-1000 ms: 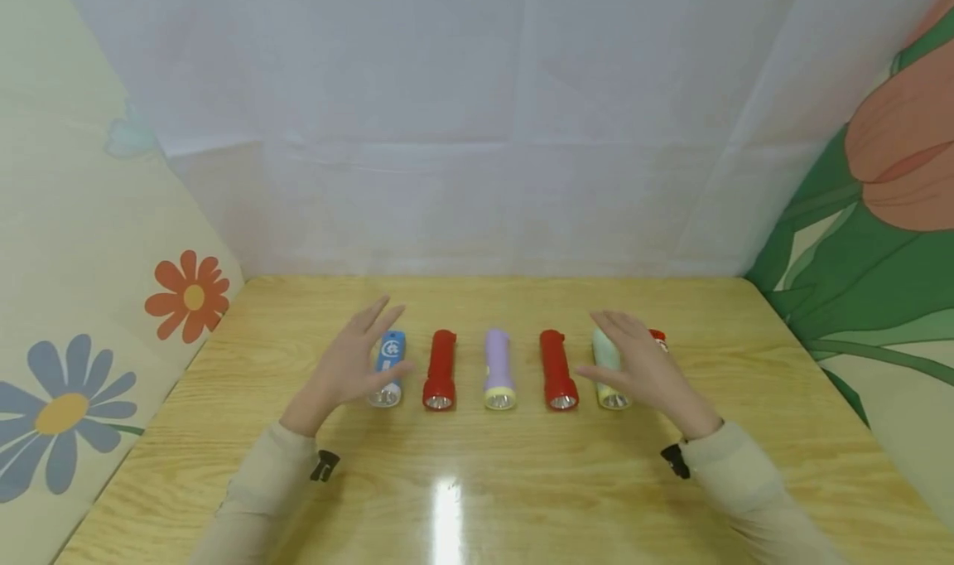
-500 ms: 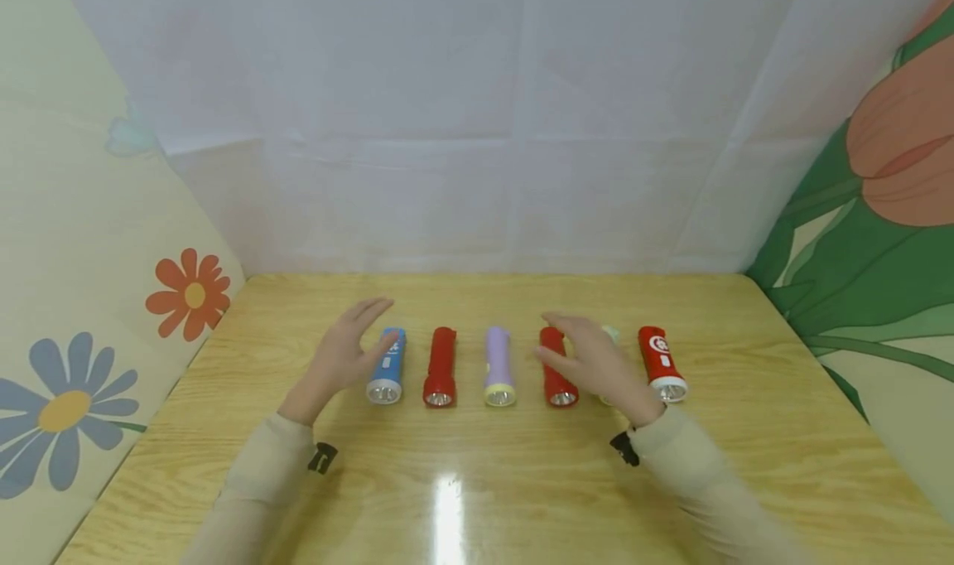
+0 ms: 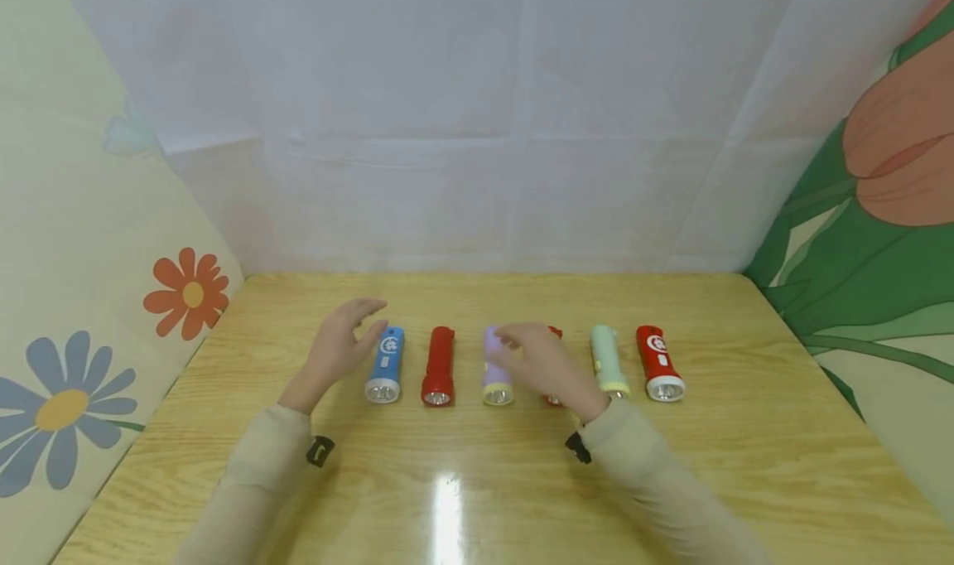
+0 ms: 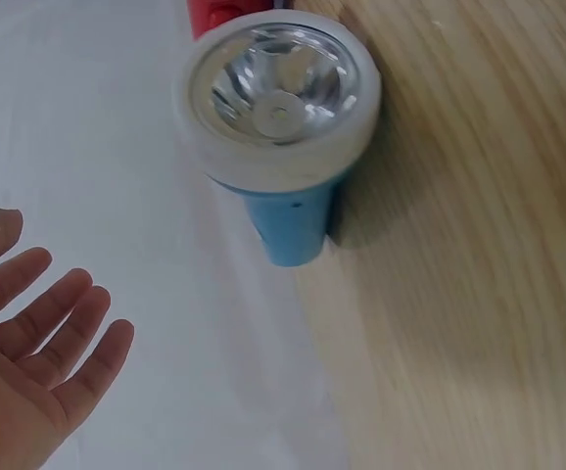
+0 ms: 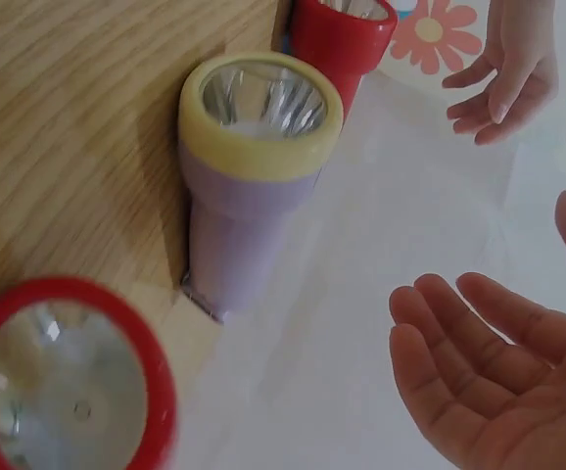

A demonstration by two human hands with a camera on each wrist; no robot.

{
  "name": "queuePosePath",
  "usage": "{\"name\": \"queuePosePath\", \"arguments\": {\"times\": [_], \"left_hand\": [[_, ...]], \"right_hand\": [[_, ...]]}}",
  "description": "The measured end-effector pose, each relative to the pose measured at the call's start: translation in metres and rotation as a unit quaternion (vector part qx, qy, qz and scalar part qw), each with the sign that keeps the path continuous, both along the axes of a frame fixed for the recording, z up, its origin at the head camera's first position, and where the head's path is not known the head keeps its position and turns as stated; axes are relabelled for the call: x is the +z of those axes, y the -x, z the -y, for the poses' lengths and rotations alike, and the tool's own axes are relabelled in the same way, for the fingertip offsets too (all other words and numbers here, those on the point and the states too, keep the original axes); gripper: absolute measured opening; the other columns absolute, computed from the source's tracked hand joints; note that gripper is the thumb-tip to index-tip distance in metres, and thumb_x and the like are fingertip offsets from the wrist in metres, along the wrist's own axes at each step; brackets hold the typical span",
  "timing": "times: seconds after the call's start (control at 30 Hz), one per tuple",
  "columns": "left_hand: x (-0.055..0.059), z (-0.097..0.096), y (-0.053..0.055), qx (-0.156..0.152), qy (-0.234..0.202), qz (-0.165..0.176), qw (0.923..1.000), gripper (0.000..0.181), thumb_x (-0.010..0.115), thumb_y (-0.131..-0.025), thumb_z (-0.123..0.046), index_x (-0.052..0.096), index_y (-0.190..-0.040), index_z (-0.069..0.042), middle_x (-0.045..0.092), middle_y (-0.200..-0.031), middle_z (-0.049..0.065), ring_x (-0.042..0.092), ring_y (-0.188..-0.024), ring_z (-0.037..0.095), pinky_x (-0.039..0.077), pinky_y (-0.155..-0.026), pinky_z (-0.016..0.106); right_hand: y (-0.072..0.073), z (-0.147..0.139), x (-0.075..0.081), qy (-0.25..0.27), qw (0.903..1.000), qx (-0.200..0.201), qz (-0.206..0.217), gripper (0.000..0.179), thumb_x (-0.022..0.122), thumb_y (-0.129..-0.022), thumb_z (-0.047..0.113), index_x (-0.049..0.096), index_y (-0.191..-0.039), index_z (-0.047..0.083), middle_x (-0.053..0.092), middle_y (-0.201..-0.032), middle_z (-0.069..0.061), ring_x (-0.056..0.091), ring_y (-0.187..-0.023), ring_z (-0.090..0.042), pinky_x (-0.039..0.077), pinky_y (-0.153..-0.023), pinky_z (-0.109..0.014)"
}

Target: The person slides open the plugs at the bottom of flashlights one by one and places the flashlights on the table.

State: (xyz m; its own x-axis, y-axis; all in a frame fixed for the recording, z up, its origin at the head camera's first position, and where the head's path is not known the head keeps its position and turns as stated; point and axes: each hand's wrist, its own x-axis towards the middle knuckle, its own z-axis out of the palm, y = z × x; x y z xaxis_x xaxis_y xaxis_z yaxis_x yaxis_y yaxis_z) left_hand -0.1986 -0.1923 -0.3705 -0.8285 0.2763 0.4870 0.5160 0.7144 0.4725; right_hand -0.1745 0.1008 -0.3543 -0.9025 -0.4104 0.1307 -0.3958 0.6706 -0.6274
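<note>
My left hand [image 3: 339, 352] hovers just left of a blue flashlight [image 3: 385, 366] with a white head, fingers relaxed and holding nothing. My right hand [image 3: 542, 362] is above a purple flashlight [image 3: 498, 383] with a yellow rim and covers most of a red flashlight [image 3: 554, 400] beside it. In the right wrist view, the loosely bent fingers [image 5: 528, 323] hold nothing and stay apart from the purple flashlight. Another plain red flashlight [image 3: 438, 366] lies between the blue and purple ones. Right of my right hand lie a mint green flashlight [image 3: 609, 358] and a red-and-white flashlight [image 3: 659, 364].
The flashlights lie in a row across the wooden table [image 3: 417, 482], lenses toward me. A white cloth [image 3: 477, 134] hangs behind the table's far edge. Flower-printed cloths [image 3: 74, 217] flank both sides.
My right hand has moved left from over the mint green flashlight to the purple one, uncovering the red-and-white and mint green flashlights. My left hand has drawn slightly left, off the blue flashlight.
</note>
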Motion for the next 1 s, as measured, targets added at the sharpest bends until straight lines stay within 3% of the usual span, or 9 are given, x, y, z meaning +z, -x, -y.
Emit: {"name": "queuePosePath", "arguments": {"times": [0.23,0.57,0.8,1.0], "left_hand": [[-0.01,0.009,0.006,0.004,-0.013,0.015,0.9998,0.025,0.061,-0.085,-0.004,0.059,-0.107,0.007,0.06,-0.105,0.024,0.058,-0.09,0.035,0.052,-0.07,0.044],[-0.016,0.016,0.017,0.037,-0.046,0.134,0.9893,0.027,0.056,-0.089,-0.01,0.058,-0.11,0.006,0.062,-0.094,0.019,0.058,-0.083,0.029,0.051,-0.069,0.039],[-0.021,0.022,0.025,0.048,-0.053,0.203,0.9766,0.03,0.054,-0.091,-0.016,0.057,-0.112,0.006,0.061,-0.104,0.022,0.056,-0.094,0.033,0.049,-0.079,0.044],[-0.021,0.024,0.032,0.056,-0.045,0.239,0.9683,0.031,0.055,-0.091,-0.018,0.057,-0.112,0.005,0.059,-0.105,0.022,0.055,-0.094,0.033,0.05,-0.076,0.041]], "right_hand": [[0.001,0.021,-0.004,0.009,0.9991,0.04,-0.006,0.036,0.061,-0.087,0.028,0.061,-0.11,0.001,0.064,-0.097,-0.009,0.058,-0.085,-0.018,0.049,-0.072,-0.03],[0.003,0.046,-0.003,-0.035,0.9976,0.06,0.008,0.032,0.066,-0.083,0.029,0.065,-0.106,0.006,0.065,-0.092,-0.002,0.056,-0.08,-0.014,0.047,-0.069,-0.025],[0.007,0.066,-0.007,-0.023,0.9965,0.044,0.067,0.037,0.067,-0.082,0.033,0.065,-0.107,0.007,0.066,-0.101,-0.002,0.057,-0.086,-0.013,0.047,-0.073,-0.024],[0.009,0.082,-0.012,-0.011,0.9954,0.04,0.087,0.026,0.066,-0.083,0.03,0.07,-0.092,0.006,0.067,-0.085,0.0,0.056,-0.071,-0.01,0.047,-0.062,-0.021]]}}
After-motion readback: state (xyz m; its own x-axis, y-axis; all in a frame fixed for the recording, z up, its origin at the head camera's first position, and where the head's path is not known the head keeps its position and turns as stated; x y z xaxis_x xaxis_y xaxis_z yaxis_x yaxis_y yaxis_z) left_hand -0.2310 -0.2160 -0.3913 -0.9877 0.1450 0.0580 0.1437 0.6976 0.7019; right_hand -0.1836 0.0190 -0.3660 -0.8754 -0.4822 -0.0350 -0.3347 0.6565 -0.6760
